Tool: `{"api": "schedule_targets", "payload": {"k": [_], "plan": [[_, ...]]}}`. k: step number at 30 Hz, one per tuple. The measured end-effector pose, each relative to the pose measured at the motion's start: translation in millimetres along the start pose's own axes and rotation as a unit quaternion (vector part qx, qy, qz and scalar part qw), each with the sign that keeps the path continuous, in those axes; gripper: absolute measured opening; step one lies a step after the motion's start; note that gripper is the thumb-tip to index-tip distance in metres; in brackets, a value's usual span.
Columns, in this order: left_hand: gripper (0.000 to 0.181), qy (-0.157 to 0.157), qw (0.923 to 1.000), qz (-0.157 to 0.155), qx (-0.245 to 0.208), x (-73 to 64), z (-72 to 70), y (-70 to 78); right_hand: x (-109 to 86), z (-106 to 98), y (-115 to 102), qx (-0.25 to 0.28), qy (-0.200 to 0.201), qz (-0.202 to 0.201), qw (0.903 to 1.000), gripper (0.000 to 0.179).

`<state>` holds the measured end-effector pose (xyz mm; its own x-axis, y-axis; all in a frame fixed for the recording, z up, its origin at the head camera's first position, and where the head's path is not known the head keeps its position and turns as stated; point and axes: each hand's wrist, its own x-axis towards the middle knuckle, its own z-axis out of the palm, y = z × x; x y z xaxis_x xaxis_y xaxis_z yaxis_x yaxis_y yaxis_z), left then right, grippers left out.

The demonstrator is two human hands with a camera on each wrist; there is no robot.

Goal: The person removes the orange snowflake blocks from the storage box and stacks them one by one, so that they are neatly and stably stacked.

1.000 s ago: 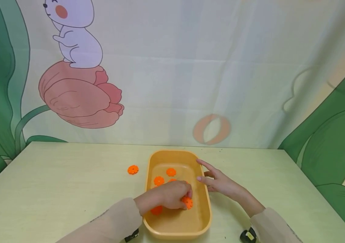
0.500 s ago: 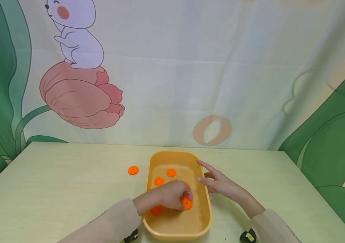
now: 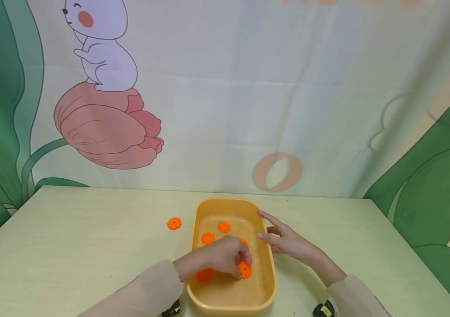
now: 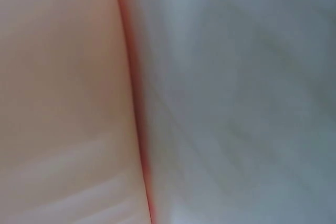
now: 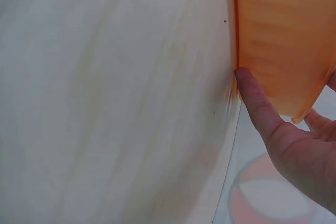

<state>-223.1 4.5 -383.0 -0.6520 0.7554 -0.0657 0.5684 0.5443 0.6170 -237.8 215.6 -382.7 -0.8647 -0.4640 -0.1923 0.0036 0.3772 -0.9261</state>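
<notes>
Inside an orange-yellow plastic bin point(image 3: 230, 307), my left hand point(image 3: 226, 255) has its fingers curled and pinches an orange flower-shaped disc point(image 3: 244, 270) with a small centre hole. Other orange discs lie on the bin floor, among them one at the back point(image 3: 224, 227) and one to the left point(image 3: 208, 238); the left hand and forearm partly cover some. My right hand point(image 3: 288, 237) touches the bin's right side with fingers extended. From the right wrist view, a fingertip of the right hand point(image 5: 286, 135) presses against the bin wall point(image 5: 283, 40).
One loose orange disc point(image 3: 174, 223) lies on the pale table point(image 3: 90, 246) left of the bin. A printed curtain point(image 3: 209, 97) hangs behind the table. Dark wrist devices show below both sleeves. The left wrist view shows only sleeve point(image 4: 63, 98) and a blurred pale surface.
My left hand has shifted the pinched disc slightly toward the near end of the bin, uncovering more of a disc behind it. My right hand keeps its place at the bin's side.
</notes>
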Motion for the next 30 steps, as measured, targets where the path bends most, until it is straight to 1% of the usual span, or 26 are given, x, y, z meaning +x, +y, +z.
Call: {"api": "schedule_targets", "payload": {"k": [3, 8, 14, 18, 25, 27, 30], "plan": [[0.026, -0.003, 1.0, 0.003, -0.005, 0.1, -0.4, 0.3, -0.5, -0.3, 0.6, -0.001, -0.001, 0.0, 1.0, 0.069], [0.032, -0.008, 0.9999, -0.005, -0.014, -0.3, -0.6, 1.3, -1.1, -0.8, 1.3, -0.005, -0.002, -0.001, 1.0, 0.069], [0.031, -0.02, 0.9997, -0.006, 0.01, -1.0, -0.6, 1.6, -1.2, -0.5, 1.2, -0.002, 0.001, 0.002, 1.0, 0.068], [0.029, -0.028, 0.9995, -0.008, 0.014, -1.3, -0.8, 1.8, -0.5, -0.3, 1.0, -0.006, 0.005, 0.007, 0.9999, 0.067], [0.029, -0.047, 0.9983, -0.034, 0.009, -2.9, -2.1, 4.4, 0.2, -0.2, 1.2, -0.003, 0.005, 0.006, 1.0, 0.068], [0.028, -0.049, 0.998, -0.039, 0.009, -3.2, -2.9, 4.9, 0.2, -0.2, 1.5, -0.001, 0.004, 0.006, 1.0, 0.068], [0.027, -0.045, 0.9981, -0.039, 0.018, -3.3, -4.3, 5.2, 0.2, -0.4, 1.1, -0.002, 0.007, 0.007, 1.0, 0.068]]}}
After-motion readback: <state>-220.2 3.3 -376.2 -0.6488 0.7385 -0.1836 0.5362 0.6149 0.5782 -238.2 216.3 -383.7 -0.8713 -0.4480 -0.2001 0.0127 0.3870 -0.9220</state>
